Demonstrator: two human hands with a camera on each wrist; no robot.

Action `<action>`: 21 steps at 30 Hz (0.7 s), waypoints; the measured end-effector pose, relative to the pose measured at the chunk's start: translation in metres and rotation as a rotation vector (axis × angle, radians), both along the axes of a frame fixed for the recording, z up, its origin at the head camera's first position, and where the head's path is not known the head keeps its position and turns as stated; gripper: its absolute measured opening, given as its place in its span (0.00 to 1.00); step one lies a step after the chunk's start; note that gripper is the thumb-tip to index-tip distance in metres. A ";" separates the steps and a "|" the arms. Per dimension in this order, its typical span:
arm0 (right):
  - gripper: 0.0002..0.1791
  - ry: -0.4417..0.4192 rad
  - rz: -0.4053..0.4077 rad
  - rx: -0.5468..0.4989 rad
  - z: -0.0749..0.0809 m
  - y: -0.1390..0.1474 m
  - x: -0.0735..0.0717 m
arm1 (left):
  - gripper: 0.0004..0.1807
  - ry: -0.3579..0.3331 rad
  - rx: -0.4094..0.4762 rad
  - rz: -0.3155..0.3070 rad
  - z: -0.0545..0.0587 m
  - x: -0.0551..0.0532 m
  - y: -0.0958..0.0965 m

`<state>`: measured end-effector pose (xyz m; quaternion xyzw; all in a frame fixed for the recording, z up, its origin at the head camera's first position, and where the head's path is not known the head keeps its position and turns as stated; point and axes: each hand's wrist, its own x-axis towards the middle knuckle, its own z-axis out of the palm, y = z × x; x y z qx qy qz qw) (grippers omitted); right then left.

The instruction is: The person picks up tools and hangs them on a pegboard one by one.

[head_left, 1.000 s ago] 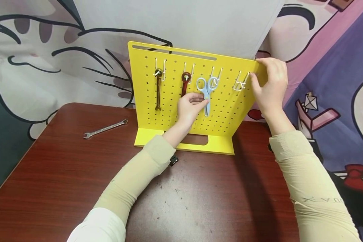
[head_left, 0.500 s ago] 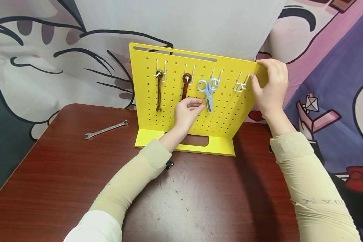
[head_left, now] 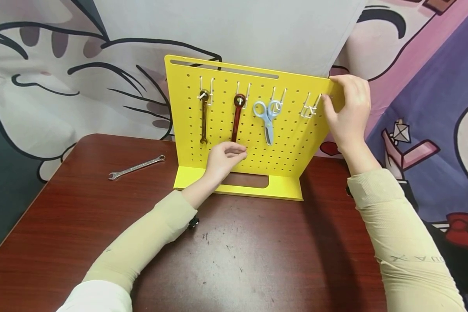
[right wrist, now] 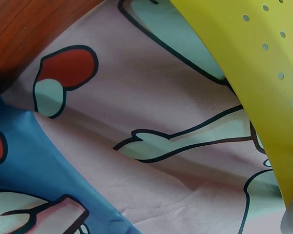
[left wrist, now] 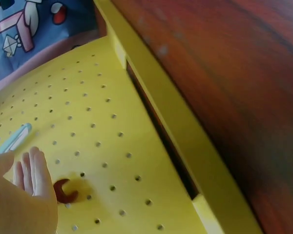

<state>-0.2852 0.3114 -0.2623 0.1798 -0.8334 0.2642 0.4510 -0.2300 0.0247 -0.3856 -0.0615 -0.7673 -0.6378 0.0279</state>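
A yellow pegboard [head_left: 281, 160] stands upright on the table. My right hand [head_left: 351, 108] grips its upper right edge, thumb in front and fingers over the top. Light-blue scissors [head_left: 268, 125] hang by a handle loop from the third hook. My left hand [head_left: 220, 162], relaxed and holding nothing, is in front of the board, below the scissors. It hides the lower end of a dark red wrench [head_left: 237, 119] on the second hook; in the left wrist view that wrench's open-end jaw shows beside the hand. A bronze-coloured wrench [head_left: 204, 119] hangs from the first hook.
On the table [head_left: 82, 216], left of the board, lies a silver combination wrench [head_left: 136, 167]. The fourth white hook [head_left: 309, 111], at the right, holds no tool. A cartoon-printed cloth [head_left: 113, 95] hangs close behind the board.
My left hand has let go of the scissors and moved down and left. The scissors stay hanging on their hook, tilted slightly. The right hand has stayed on the board's edge.
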 end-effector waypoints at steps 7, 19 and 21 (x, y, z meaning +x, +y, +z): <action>0.20 0.001 0.000 -0.003 0.000 0.000 0.000 | 0.12 -0.006 -0.114 -0.086 -0.009 0.010 -0.029; 0.21 -0.003 -0.007 -0.003 0.000 0.000 0.000 | 0.10 0.011 -0.360 -0.109 -0.022 0.016 -0.092; 0.21 -0.003 -0.006 -0.004 0.000 0.000 0.000 | 0.10 0.010 -0.379 -0.103 -0.025 0.016 -0.103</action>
